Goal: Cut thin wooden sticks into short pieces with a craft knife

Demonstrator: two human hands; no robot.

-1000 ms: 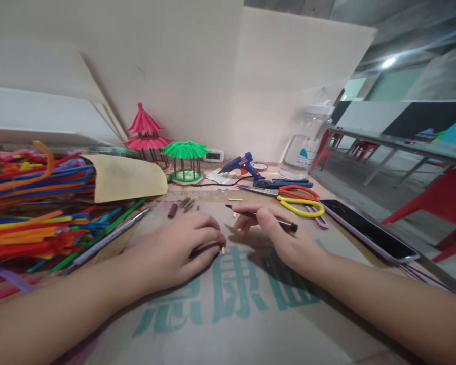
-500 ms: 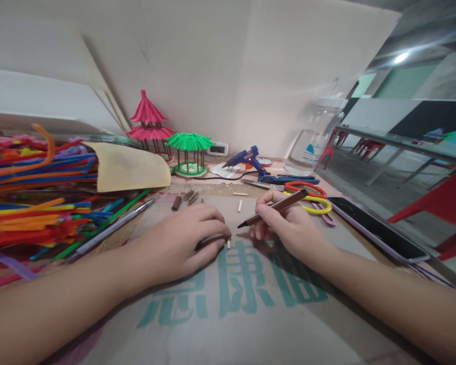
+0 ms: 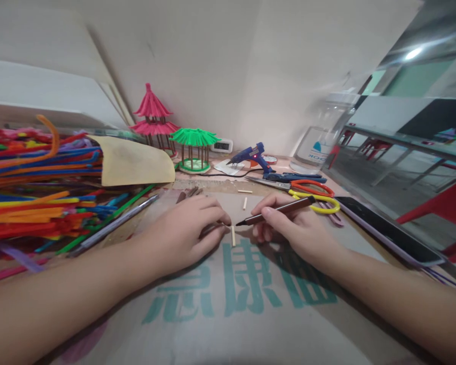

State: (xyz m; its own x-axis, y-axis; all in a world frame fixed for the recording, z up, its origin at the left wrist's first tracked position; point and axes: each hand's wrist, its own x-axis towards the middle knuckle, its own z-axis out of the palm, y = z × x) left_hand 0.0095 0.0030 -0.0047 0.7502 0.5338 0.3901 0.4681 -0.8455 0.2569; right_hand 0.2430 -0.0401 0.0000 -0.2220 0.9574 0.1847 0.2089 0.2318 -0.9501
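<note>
A brown felt-tip marker (image 3: 285, 209) is gripped in my right hand (image 3: 294, 223), its dark tip pointing left and down. Just below the tip, a short pale wooden stick (image 3: 233, 236) lies on the printed sheet (image 3: 251, 334). My left hand (image 3: 192, 230) rests palm down left of that stick, fingers curved and a small gap showing between thumb and index finger; nothing is visible in it. Farther back lie two more pale sticks, one upright in view (image 3: 245, 204) and one crosswise (image 3: 245, 191). Several brown pieces (image 3: 192, 192) sit partly hidden behind my left hand.
Bundles of coloured pipe cleaners (image 3: 41, 167) fill the left side. At the back stand a pink-roofed model (image 3: 154, 109), a green-roofed model (image 3: 194, 137), a blue glue gun (image 3: 251, 154) and a clear jug (image 3: 313, 147). Scissors (image 3: 315, 195) and a phone (image 3: 387, 230) lie right.
My left fingers have come off the pale stick, which now shows at full length. The marker tip is closer to the stick's far end. The view has shifted slightly.
</note>
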